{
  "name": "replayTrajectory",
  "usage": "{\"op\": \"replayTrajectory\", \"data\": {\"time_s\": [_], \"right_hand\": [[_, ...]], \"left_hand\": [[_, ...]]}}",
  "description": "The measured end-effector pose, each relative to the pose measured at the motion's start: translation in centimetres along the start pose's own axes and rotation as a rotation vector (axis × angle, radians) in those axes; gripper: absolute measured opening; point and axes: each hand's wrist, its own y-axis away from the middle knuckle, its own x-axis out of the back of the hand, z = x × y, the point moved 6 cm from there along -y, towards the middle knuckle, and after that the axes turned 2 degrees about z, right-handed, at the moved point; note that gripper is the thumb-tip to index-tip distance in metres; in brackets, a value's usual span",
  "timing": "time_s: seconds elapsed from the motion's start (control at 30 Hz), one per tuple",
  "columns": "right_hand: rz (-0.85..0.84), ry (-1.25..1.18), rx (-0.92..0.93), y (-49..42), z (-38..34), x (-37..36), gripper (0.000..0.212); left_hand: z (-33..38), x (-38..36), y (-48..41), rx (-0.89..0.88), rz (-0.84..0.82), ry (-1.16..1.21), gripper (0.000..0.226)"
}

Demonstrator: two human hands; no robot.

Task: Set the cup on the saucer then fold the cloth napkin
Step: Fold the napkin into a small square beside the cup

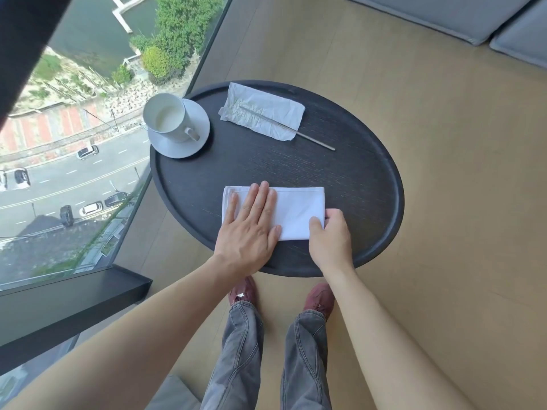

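Note:
A white cup (167, 117) stands on a white saucer (189, 145) at the far left of the round black table (355, 173), its handle turned toward me. A white cloth napkin (296, 208) lies folded into a rectangle near the table's front edge. My left hand (251, 223) lies flat on the napkin's left half, fingers spread. My right hand (328, 232) pinches the napkin's near right corner between thumb and fingers.
A crumpled paper napkin (263, 113) with a thin metal stick (313, 142) on it lies at the back of the table. A floor-to-ceiling window (74, 143) runs along the left. Grey cushions (473, 19) sit at the far right; my feet are under the table's front edge.

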Motion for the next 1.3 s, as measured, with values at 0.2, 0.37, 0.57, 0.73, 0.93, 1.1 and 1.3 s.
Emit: {"op": "replayTrajectory", "data": {"time_s": [0.2,0.37,0.57,0.73,0.93,1.1,1.3], "right_hand": [[-0.071,-0.047,0.073,-0.6,1.4,3.1,0.006],[-0.013,-0.079,0.126,-0.8,2.0,6.3,0.006],[-0.02,-0.031,0.231,0.8,0.3,6.8,0.007],[-0.01,0.063,0.396,3.3,-2.1,5.0,0.023],[-0.021,0.274,0.576,5.3,-3.9,0.3,0.051],[-0.08,0.364,0.577,5.2,-4.0,-3.8,0.055],[-0.221,0.402,0.528,4.6,-2.9,-6.0,0.059]], "left_hand": [[2.1,0.3,-0.5,-0.07,0.046,-0.023,0.068],[5.7,0.0,-1.8,-0.09,0.031,-0.003,0.069],[6.8,0.2,-2.2,-0.108,0.017,0.02,0.069],[3.3,1.7,-0.3,-0.026,0.089,0.048,0.072],[-0.9,1.0,2.3,0.103,0.056,0.083,0.07],[-1.1,0.5,2.4,0.091,0.039,0.116,0.065],[-2.0,0.6,3.2,0.086,0.071,0.204,0.062]]}}
